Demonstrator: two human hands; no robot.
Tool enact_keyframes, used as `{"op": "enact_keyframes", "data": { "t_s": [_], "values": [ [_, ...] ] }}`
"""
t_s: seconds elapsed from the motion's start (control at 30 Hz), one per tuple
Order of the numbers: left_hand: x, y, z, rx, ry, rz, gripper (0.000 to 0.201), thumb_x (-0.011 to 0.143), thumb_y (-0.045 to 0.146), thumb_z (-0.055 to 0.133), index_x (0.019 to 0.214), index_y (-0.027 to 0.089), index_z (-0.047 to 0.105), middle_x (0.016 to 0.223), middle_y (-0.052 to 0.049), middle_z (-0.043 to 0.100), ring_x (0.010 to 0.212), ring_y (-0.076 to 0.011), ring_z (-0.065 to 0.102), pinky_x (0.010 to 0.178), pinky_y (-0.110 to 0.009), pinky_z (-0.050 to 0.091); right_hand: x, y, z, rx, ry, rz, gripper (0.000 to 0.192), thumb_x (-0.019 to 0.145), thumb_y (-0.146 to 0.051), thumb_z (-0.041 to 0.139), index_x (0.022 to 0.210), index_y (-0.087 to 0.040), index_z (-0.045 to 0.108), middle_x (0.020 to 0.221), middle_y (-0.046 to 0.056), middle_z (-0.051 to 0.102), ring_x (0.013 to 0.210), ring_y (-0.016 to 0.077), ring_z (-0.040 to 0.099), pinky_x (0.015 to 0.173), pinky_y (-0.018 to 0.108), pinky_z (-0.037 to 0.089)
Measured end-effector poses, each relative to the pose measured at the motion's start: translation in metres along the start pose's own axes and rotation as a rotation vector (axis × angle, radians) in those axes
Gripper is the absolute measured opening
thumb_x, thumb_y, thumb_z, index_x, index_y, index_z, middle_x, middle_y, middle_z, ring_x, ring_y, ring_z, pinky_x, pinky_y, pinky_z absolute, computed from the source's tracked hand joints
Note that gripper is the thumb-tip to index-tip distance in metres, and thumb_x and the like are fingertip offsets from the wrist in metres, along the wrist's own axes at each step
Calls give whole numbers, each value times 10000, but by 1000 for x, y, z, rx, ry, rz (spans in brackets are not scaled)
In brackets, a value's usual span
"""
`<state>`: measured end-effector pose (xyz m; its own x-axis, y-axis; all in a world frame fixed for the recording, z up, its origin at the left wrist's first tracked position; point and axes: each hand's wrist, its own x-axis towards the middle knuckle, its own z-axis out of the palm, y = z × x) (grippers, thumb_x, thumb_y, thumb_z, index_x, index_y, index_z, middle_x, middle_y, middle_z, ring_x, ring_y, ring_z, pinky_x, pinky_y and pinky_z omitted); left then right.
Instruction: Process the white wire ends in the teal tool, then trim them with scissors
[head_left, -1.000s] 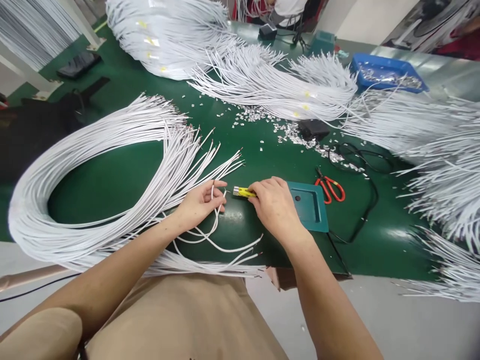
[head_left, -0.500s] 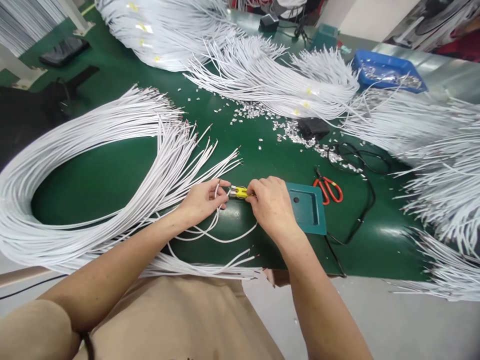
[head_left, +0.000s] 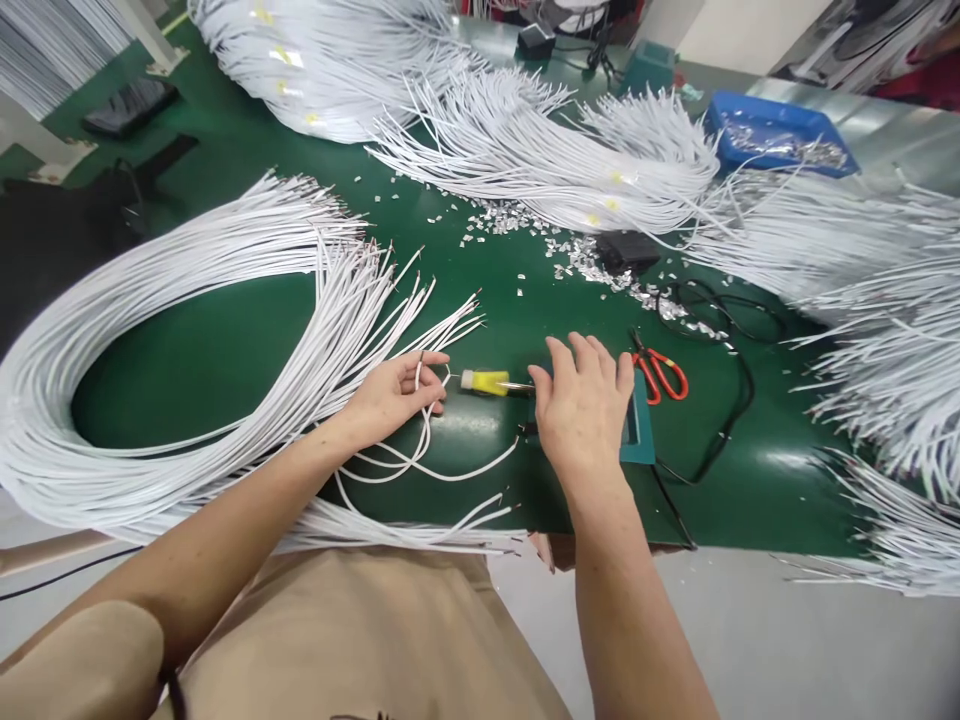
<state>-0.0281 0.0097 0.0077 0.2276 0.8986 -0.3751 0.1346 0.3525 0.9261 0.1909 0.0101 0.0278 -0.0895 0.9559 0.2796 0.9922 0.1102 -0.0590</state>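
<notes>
- My right hand (head_left: pixel 581 405) has just let go of the yellow tool (head_left: pixel 486 381); fingers spread, grip released over the teal tray (head_left: pixel 640 425).
- The tool now lies alone on the bench (head_left: pixel 225 370).
- My left hand (head_left: pixel 394 395) keeps a white wire (head_left: pixel 420 372) pinched just beside it.

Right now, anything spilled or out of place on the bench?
Yes: small silvery bits lie scattered loose across the green mat, beyond the scissors, though a blue tray at the back holds similar bits. Nothing looks damaged.
</notes>
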Motion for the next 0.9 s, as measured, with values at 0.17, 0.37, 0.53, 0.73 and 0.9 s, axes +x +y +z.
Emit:
{"op": "enact_keyframes", "data": {
  "t_s": [0.17,0.37,0.53,0.73,0.9],
  "values": [
    [-8,3,-7,-39,-7,25,403,748,276,679,1120,156,582,752,30,583,710,-106,621,740,-249,490,-6,-38,-15,356,-29,-171,278,951,-264,392,1063,-186,634,1028,84,651,982,204,538,964,366,340],
    [-16,11,-10,-120,3,5,380,644,302,766,963,141,637,835,-25,667,752,-138,613,711,-250,489,-17,-75,-17,629,-75,-387,295,953,-179,350,1019,-178,638,981,74,648,901,189,529,836,306,390],
    [-23,13,-12,-42,16,41,416,729,313,698,1103,145,634,830,-13,630,680,-101,559,695,-247,479,-23,-76,-4,487,-168,-375,298,941,-158,337,1129,-142,568,987,96,641,910,226,531,832,334,383],
    [-25,9,-18,-68,130,33,571,673,253,736,1205,142,561,748,34,566,625,-83,557,671,-245,484,-50,-72,-2,173,-407,-313,153,879,-129,448,886,-178,593,699,72,640,719,235,592,633,312,372],
    [-29,8,-12,-138,160,73,688,623,189,765,1255,220,496,794,65,521,577,-59,593,620,-216,502,-38,-67,-14,540,-515,-133,179,904,-175,449,880,-210,622,724,19,683,653,160,628,597,249,389]
  ]
}}
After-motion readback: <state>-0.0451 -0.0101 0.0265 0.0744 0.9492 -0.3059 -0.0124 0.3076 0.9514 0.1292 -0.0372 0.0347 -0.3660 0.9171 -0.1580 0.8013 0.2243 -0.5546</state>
